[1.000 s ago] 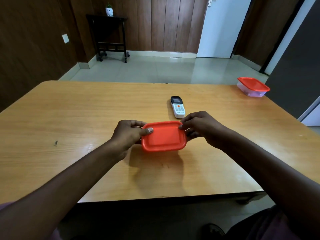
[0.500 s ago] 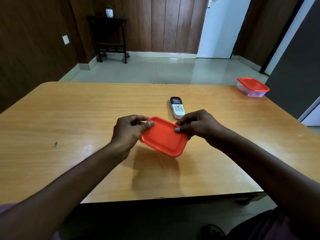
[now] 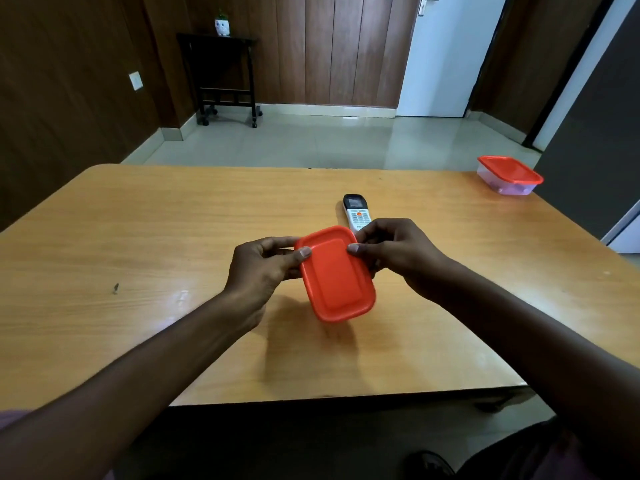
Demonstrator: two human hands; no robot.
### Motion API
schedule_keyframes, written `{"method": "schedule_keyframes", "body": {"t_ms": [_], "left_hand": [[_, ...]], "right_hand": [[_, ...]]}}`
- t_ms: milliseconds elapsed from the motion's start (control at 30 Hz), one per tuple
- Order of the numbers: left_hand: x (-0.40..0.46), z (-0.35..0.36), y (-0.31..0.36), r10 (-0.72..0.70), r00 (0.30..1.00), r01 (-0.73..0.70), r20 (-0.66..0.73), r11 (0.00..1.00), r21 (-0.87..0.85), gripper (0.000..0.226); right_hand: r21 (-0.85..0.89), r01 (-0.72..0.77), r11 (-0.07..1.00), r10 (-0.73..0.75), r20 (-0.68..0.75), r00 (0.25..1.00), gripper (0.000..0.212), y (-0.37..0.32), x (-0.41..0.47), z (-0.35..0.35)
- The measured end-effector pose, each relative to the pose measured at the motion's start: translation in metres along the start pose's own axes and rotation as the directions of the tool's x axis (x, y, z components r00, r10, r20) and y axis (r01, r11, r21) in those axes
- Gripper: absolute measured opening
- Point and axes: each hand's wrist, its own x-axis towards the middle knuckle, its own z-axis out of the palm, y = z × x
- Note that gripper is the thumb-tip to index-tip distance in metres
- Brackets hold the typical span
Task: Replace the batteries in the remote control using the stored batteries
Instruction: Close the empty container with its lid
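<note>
Both hands are gripping a small rectangular plastic box with an orange-red lid (image 3: 335,274) above the wooden worktop (image 3: 138,237) — the left hand (image 3: 265,268) and right hand (image 3: 394,254) each pinching an edge, thumbs on the lid. Peeling up one corner while the other hand is bracing the base should open it cleanly. The white remote control (image 3: 356,214) is lying just beyond — face up, untouched.
</note>
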Motion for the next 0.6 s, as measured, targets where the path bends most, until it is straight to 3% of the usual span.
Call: {"method": "schedule_keyframes", "body": {"t_ms": [167, 400, 533, 600], "left_hand": [[-0.004, -0.003, 0.002, -0.11, 0.992, 0.106, 0.064, 0.992, 0.062, 0.044], [-0.004, -0.009, 0.003, -0.106, 0.994, 0.102, 0.021, 0.984, 0.147, 0.036], [-0.016, -0.02, -0.003, -0.055, 0.998, 0.054, 0.003, 0.993, 0.102, 0.037], [-0.019, -0.031, 0.0, -0.099, 0.995, 0.099, -0.001, 0.988, 0.118, 0.035]], "right_hand": [[0.152, -0.058, 0.987, 0.062, -0.021, 0.998, 0.024, 0.005, 0.001, 0.008], [0.097, -0.138, 0.986, 0.119, 0.176, 0.977, 0.052, 0.002, -0.003, 0.004], [0.13, -0.116, 0.985, 0.098, 0.137, 0.986, 0.05, -0.001, -0.002, 0.014], [0.179, -0.114, 0.977, 0.094, 0.116, 0.989, 0.056, 0.001, -0.003, 0.027]]}}
